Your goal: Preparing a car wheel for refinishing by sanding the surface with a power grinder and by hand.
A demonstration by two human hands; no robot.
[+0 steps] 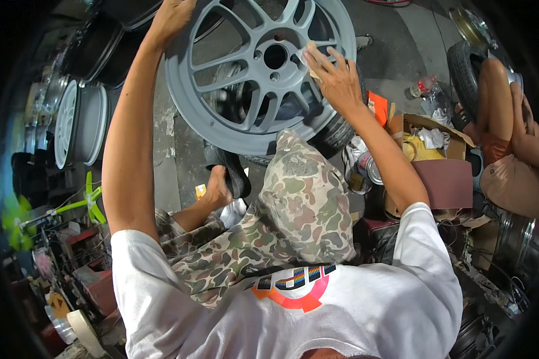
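**Grey wheel being steadied up top, rubbed near the hub**

So a grey multi-spoke wheel rim (260, 72) is being stood on edge on the concrete floor (377, 36), face turned toward the person and propped against a camo-trousered knee (302, 191). It's sitting straight ahead of both hands, at arm's reach.

The left hand (170, 18) is being kept at the rim's upper left edge, arm stretched out nearly straight; it's cut off by the frame, so whether the fingers are curled over the lip can't be told. The right hand (335, 75) is the one nearer the hub, just to its right: fingers are being held flat and together, pressing a small pale pad (310, 55) (sandpaper, maybe) against a spoke, elbow bent.

More rims (78, 122) are being stacked off left, and a cardboard box (428, 140) of bits is sitting right.
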